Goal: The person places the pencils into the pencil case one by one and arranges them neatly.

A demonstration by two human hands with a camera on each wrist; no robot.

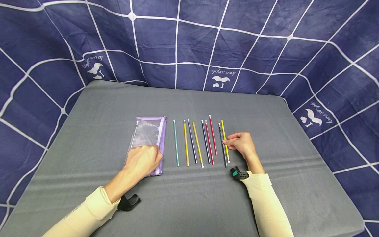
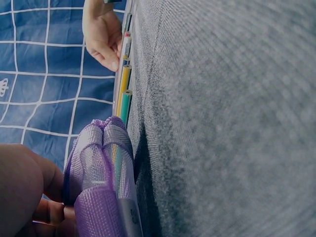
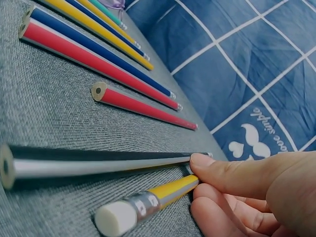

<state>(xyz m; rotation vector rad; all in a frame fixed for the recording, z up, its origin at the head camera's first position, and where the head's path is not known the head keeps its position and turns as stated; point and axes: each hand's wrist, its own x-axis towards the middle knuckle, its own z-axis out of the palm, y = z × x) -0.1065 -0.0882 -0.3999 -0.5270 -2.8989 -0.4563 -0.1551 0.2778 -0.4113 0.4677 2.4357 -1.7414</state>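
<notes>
A clear mesh pencil pouch (image 1: 145, 128) with purple trim and a zip lies at left. My left hand (image 1: 144, 159) grips its near part, fingers curled at the purple edge (image 2: 98, 212) in the left wrist view. To the right, my right hand (image 1: 241, 143) pinches a yellow pencil (image 1: 225, 141) between thumb and fingers. This pencil's white eraser (image 3: 116, 218) points toward me. Right beside it lies a black pencil (image 1: 222, 144), the thumb tip overlapping it in the right wrist view.
Between the hands lie several pencils in a loose row: a teal pencil (image 1: 176, 141), yellow ones (image 1: 186, 143), dark blue ones (image 1: 192, 141) and red ones (image 1: 213, 135). Grey cloth (image 1: 189, 200) covers the table. A blue checked curtain (image 1: 195, 42) hangs behind and at the sides.
</notes>
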